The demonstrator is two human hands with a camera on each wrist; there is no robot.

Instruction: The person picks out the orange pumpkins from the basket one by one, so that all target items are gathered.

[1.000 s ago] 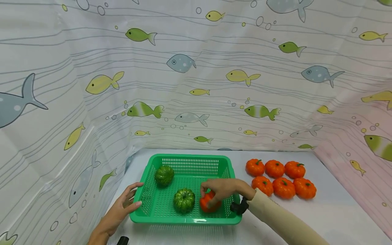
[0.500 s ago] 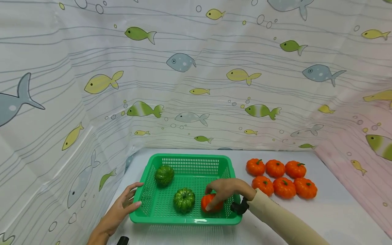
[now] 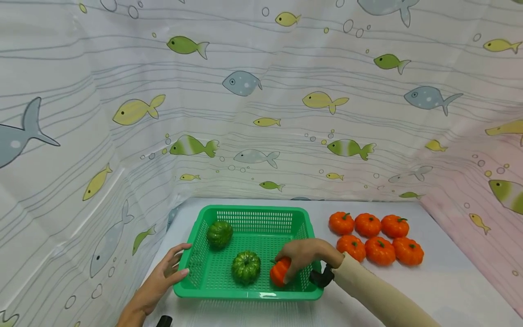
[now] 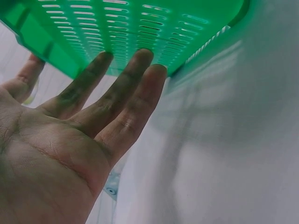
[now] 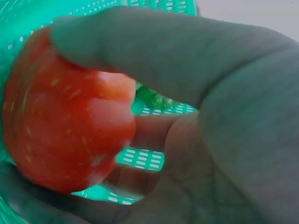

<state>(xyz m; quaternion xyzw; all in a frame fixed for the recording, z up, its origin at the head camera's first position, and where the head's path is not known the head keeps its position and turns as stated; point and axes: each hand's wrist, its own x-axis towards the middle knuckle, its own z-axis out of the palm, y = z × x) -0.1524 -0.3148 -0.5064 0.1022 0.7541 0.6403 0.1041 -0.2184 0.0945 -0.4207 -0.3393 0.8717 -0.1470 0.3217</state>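
Inside the green plastic basket [image 3: 220, 294], my right hand [image 3: 301, 255] grips a small orange pumpkin [image 3: 278, 274] near the right end. Thumb and fingers wrap around this pumpkin [image 5: 70, 116] in the right wrist view; its stem points left in the head view. Two green pumpkins share the basket: one [image 3: 246, 268] near the front middle, the other [image 3: 219, 234] in the back left corner. At the basket's left side is my left hand [image 3: 157, 279], holding nothing. Its extended fingertips [image 4: 142, 58] reach the slotted basket wall [image 4: 117, 28] in the left wrist view.
Two rows of orange pumpkins [image 3: 380, 251] sit on the white table [image 3: 445, 281], to the right of the basket. A fish-patterned curtain [image 3: 286, 136] rises behind the table and along both sides.
The orange pumpkin has tipped in my right hand, so its stem now faces left. That hand has shifted slightly right and closed around it. My left hand stays put.
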